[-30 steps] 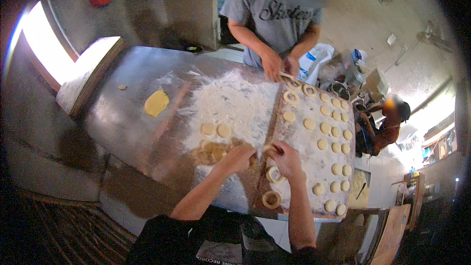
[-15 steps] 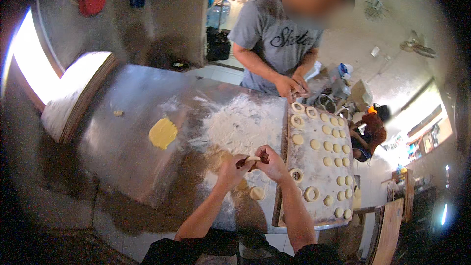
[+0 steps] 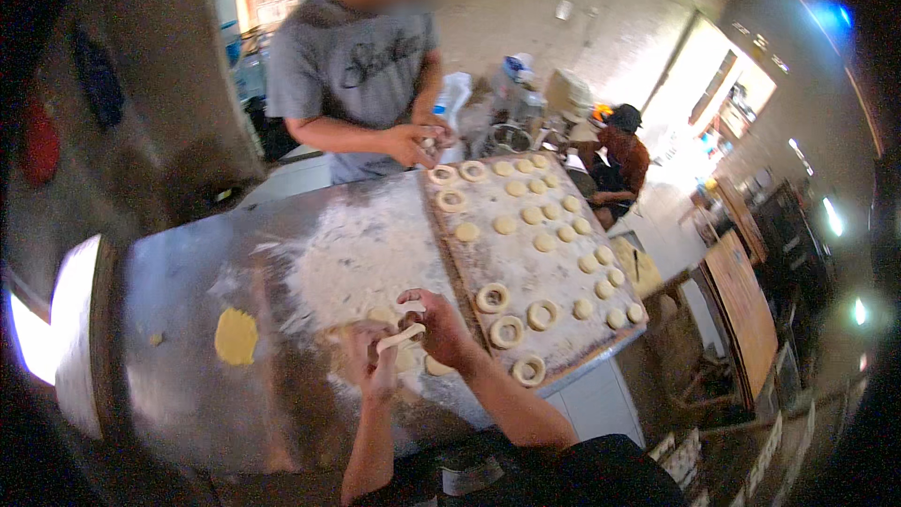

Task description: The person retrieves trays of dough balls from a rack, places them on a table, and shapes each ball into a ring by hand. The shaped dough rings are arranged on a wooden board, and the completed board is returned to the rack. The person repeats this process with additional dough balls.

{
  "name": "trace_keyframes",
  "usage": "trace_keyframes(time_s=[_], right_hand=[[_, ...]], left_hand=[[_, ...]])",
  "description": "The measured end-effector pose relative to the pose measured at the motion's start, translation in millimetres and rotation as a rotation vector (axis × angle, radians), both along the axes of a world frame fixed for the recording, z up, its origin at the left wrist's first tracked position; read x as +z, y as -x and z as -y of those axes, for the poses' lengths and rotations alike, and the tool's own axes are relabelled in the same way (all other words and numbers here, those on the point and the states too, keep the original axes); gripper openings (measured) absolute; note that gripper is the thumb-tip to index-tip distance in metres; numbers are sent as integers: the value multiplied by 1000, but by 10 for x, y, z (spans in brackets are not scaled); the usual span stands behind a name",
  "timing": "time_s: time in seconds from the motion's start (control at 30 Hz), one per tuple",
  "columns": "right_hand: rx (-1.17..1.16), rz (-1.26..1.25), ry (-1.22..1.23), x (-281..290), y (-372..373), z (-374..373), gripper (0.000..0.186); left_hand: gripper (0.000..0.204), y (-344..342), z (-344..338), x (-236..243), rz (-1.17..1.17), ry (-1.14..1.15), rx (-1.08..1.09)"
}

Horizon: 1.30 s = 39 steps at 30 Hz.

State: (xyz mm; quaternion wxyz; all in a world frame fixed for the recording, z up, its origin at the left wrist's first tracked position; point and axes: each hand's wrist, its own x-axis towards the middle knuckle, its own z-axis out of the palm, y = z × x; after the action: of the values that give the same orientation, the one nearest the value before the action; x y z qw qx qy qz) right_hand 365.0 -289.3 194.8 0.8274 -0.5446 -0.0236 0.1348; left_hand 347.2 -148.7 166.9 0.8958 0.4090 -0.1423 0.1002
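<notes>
My left hand (image 3: 374,357) and my right hand (image 3: 428,317) are closed on a pale, elongated piece of dough (image 3: 402,336) held between them, partly hidden by my fingers. Beneath them, pale dough rounds (image 3: 437,366) lie on floured metal tabletop (image 3: 338,253). Just to the right, a floured board (image 3: 507,263) carries several dough rings (image 3: 542,314) and small discs (image 3: 583,309). A flat yellow sheet of dough (image 3: 236,336) lies on the metal at left.
Across the table a co-worker (image 3: 352,84) in grey holds something small above the board's corner. Another person (image 3: 615,169) sits low at the back right among containers (image 3: 511,94). Wooden panels (image 3: 741,310) stand at right; a thick pale slab (image 3: 80,338) is at the table's left end.
My hands have come together off the board's edge, lifting a piece of dough that now appears longer between them. The view has swung, shifting the co-worker leftward in the picture.
</notes>
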Motion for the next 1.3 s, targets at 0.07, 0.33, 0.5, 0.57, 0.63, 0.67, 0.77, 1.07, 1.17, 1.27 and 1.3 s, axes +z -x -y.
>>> trace_keyframes(time_s=[0.07,0.33,0.5,0.57,0.63,0.67,0.77,1.07,1.17,1.27,1.3], right_hand=[[-162,255,461,104,69,57,40],[69,46,164,351,405,607,60],[-149,322,387,325,677,1062,62],[-276,364,346,336,808,1269,62],[-328,-92,-389,343,959,1488,63],[-360,0,-439,340,1009,1619,52],[-263,289,501,267,1167,1911,39],[-443,-57,-383,89,1434,2687,48],[-331,70,24,80,1574,2887,54],[-274,94,-20,1,1606,3081,53],[-265,56,-220,-37,1590,3149,53]], left_hand=[[25,23,111,0,-27,-13,114],[27,252,656,220,97,-1297,364],[19,353,1150,286,271,-1342,274],[16,356,1379,299,437,-1443,334],[15,456,1617,304,109,-1018,151],[15,502,1732,306,89,-1004,95],[14,633,2089,308,245,-1005,154],[19,749,2848,400,279,-1176,138],[26,861,3019,417,336,-1201,132],[35,981,3197,393,229,-1287,47],[37,998,3260,373,124,-1276,-16]])
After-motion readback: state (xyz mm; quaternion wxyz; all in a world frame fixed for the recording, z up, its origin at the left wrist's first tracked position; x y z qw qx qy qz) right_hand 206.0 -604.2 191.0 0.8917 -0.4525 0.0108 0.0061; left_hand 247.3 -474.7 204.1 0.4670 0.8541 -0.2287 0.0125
